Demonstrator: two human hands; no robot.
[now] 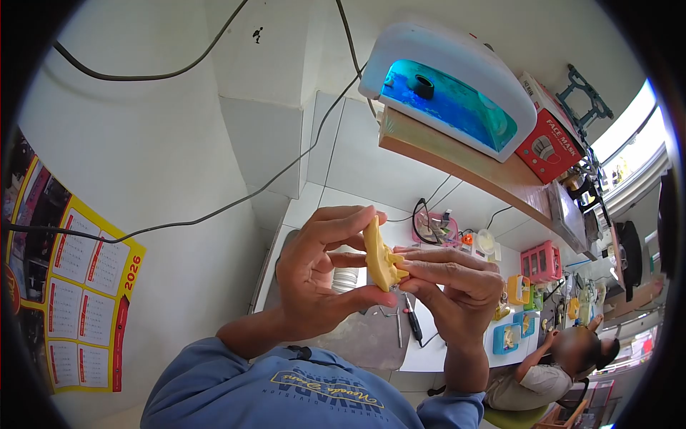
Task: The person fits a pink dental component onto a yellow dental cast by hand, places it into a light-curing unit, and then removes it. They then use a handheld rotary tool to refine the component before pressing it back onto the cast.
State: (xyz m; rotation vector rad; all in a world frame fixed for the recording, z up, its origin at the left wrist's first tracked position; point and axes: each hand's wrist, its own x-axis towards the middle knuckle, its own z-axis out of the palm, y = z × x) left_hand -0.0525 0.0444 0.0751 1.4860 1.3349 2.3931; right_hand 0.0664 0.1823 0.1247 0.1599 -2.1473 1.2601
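Note:
A yellow dental cast (380, 256) is held up in front of me, standing on edge between both hands. My left hand (321, 272) grips it from the left, thumb below and fingers curled over its top. My right hand (451, 286) pinches its right side with thumb and fingertips. Below the hands, thin metal tools (411, 318) lie on a grey work mat (364, 336).
A white curing lamp with blue glow (450, 89) and a red face mask box (549, 143) sit on a wooden shelf (457, 168). Pink and yellow trays (541, 262) stand along the bench. Another person (564, 361) sits at the right. A calendar (86, 286) hangs on the left wall.

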